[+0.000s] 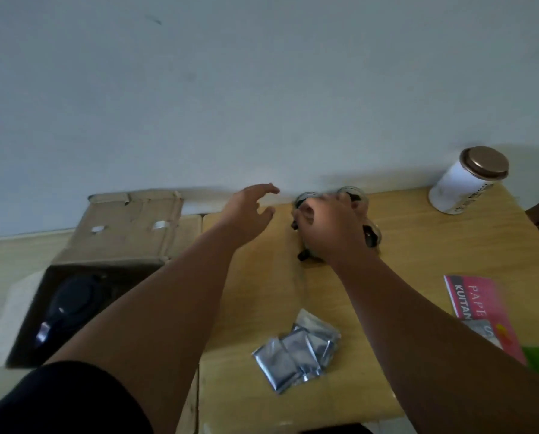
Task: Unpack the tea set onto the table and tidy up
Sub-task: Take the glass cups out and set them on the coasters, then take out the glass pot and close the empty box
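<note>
Near the wall, at the far side of the table, the right hand lies over a small group of glass cups with dark handles. Its fingers are curled down around them, but blur and the hand itself hide whether it really grips one, so I cannot tell. The left hand hovers just beside the group, fingers spread and loose, holding nothing.

Left of the table stands the box, its flap open, and inside it a dark round piece, maybe the pot, waits to come out. Silver sachets lie near the front edge, a white tin stands at the far right corner, and a pink booklet lies at the right.

I judge the step is to arrange the cups. To do it well, set each cup flat and a little apart from its neighbours, so glass does not knock glass, and use the free hand to steady them.
</note>
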